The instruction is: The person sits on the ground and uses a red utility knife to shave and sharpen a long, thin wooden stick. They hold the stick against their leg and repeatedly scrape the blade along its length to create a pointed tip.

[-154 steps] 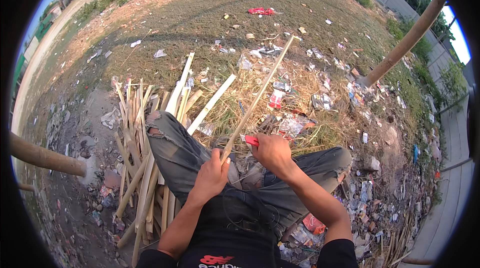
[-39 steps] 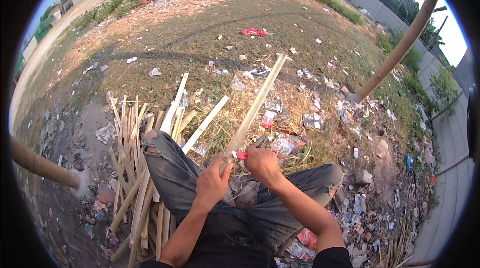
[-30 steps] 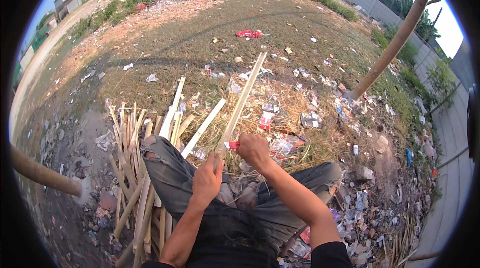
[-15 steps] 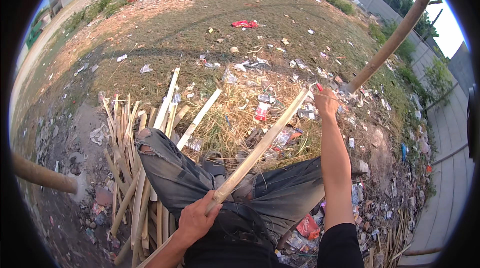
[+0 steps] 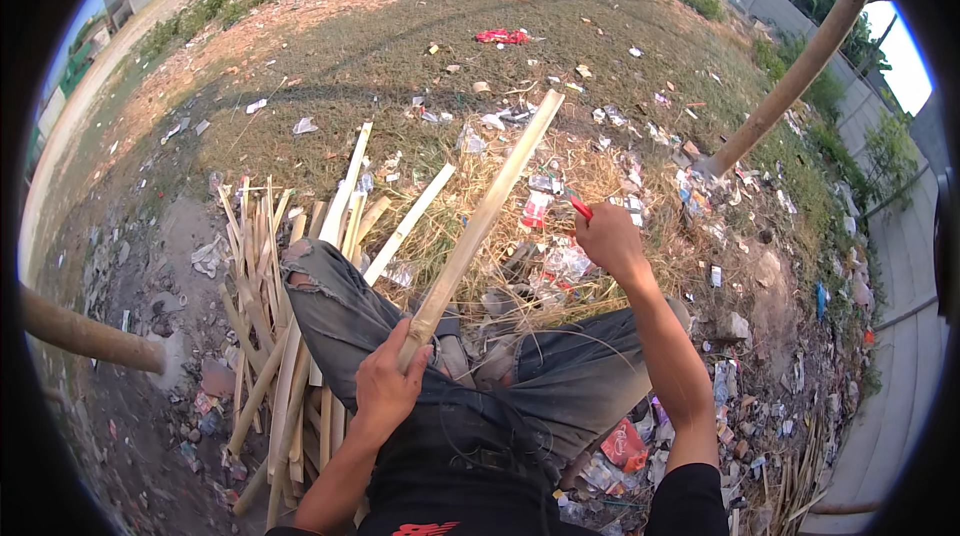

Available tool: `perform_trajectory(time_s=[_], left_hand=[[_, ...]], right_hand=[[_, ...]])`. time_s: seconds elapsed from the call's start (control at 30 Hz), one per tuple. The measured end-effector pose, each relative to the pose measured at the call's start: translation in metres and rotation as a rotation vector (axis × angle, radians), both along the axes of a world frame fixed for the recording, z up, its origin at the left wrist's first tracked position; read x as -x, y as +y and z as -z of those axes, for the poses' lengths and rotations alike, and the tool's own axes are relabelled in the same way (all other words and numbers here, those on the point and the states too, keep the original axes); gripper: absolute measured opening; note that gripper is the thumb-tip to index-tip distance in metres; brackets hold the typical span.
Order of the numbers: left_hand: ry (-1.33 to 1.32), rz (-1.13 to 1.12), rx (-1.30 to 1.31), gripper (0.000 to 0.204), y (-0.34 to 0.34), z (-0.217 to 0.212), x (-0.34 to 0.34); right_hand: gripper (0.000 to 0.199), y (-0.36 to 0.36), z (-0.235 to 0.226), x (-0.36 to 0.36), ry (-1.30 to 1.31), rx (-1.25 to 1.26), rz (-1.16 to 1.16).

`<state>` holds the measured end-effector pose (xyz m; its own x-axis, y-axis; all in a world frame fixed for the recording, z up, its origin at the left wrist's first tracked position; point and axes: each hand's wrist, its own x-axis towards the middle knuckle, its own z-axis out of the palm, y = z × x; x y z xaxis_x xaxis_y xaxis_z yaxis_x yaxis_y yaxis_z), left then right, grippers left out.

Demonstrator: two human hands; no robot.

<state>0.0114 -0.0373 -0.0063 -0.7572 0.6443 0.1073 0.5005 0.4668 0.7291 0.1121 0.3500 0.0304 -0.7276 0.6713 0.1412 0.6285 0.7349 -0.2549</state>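
Observation:
My left hand (image 5: 388, 381) is wrapped round the lower end of a long, pale split-bamboo strip (image 5: 485, 211). The strip slants up and away over my lap, its far end raised above the dry grass. Closed on a red-handled knife (image 5: 579, 206), my right hand (image 5: 610, 239) is to the right of the strip and apart from it; the blade hardly shows. Beside my left leg lies a pile of bamboo strips (image 5: 290, 376), some narrow and some wide. Another pale strip (image 5: 408, 224) rests just past my left knee, pointing away.
Bamboo shavings and dry straw (image 5: 440, 236) spread in front of my crossed legs, mixed with litter. Wooden poles stand at the right (image 5: 790, 81) and left (image 5: 90, 336). A grey wall (image 5: 890, 336) runs along the right side, with thin sticks (image 5: 795, 466) near its foot.
My right hand has come back from the strip's far end toward me and to the left, with the knife. The strip has swung left and now points more straight ahead.

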Motion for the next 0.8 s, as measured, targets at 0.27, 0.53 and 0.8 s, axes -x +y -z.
perform_trajectory(time_s=[0.27, 0.53, 0.8], left_hand=[[0.006, 0.008, 0.006, 0.050, 0.032, -0.009, -0.007], [-0.011, 0.060, -0.025, 0.051, 0.017, 0.008, -0.007], [0.027, 0.032, -0.008, 0.056, 0.019, -0.001, 0.015]], right_hand=[[0.022, -0.113, 0.005, 0.025, -0.175, 0.092, -0.184], [0.023, -0.096, 0.049, 0.040, -0.121, -0.004, -0.246], [0.023, -0.069, 0.043, 0.091, -0.016, -0.060, -0.215]])
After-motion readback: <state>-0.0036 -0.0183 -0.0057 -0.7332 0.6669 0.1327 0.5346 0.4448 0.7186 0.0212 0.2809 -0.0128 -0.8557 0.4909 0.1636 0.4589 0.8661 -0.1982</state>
